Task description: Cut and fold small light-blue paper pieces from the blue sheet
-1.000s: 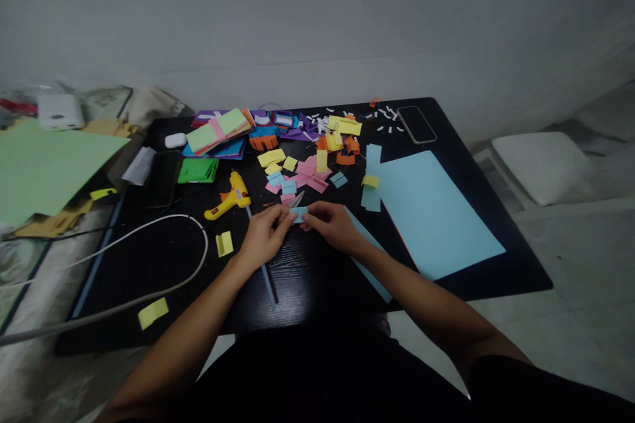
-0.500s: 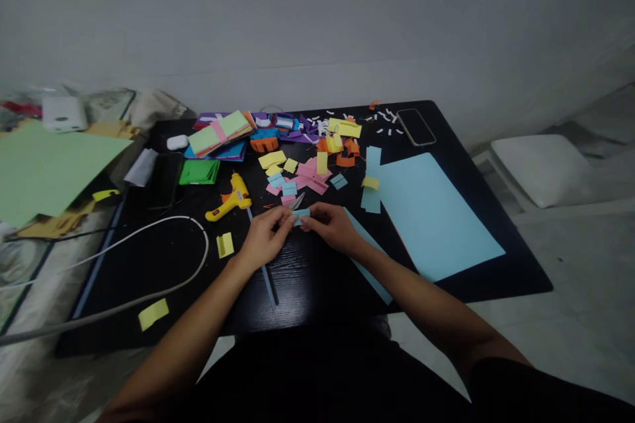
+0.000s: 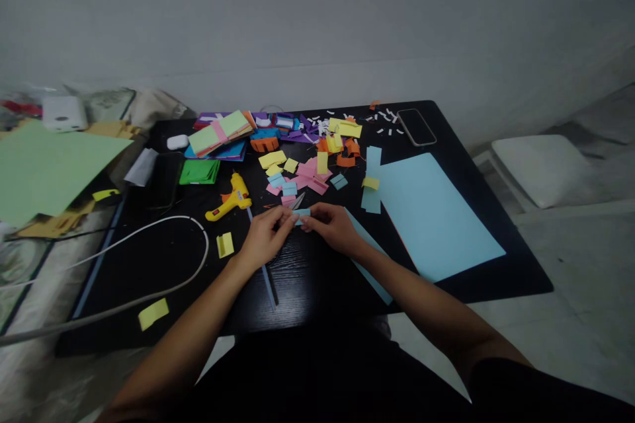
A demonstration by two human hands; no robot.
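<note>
Between both hands is a small light-blue piece of paper, held just above the black table. My left hand pinches its left end, thumb toward me. On its right end, my right hand closes thumb and fingers. Scissor blades show just beyond the fingertips; the rest of the scissors is hidden by my left hand. Past them lie pink paper pieces and small blue folded pieces. A yellow glue gun with a bluish glue stick rests left of my left hand.
Large light-blue sheets lie at the right, beside blue strips. A phone sits at the back right. Stacked coloured paper and green pieces are at the back left. A white cable loops over the left side.
The blue paper tilts slightly between my fingers, and its visible face looks narrower. Both hands stay almost in place.
</note>
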